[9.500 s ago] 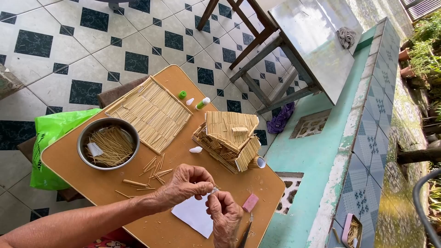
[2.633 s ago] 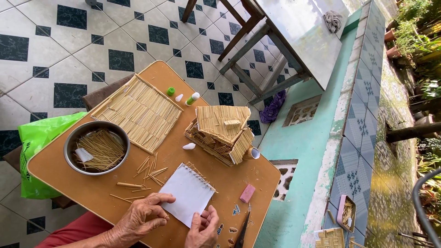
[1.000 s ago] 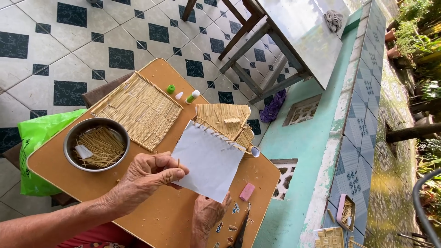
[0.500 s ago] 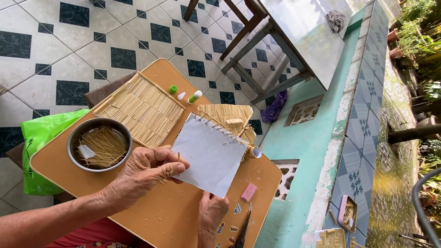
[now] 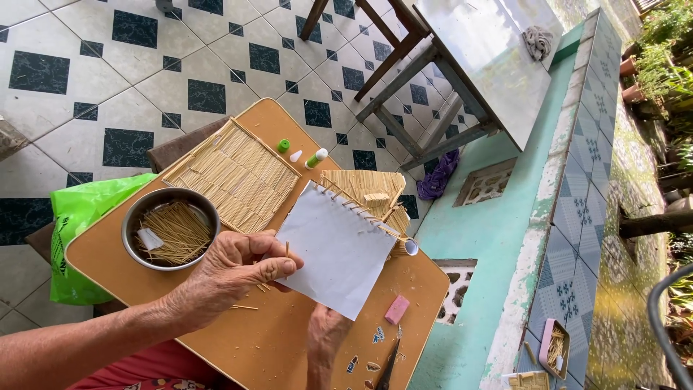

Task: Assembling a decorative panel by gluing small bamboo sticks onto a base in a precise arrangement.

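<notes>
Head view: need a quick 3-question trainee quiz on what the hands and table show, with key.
1. True or false: the left hand pinches one edge of the white paper sheet, lifted off the wooden table.
2. What fills the round metal bowl? A) thin sticks B) glue C) water
3. Fill in: the pink eraser lies on the table to the ____ of the sheet's lower corner.

Key: 1 true; 2 A; 3 right. The right hand is mostly hidden under the sheet.
</notes>
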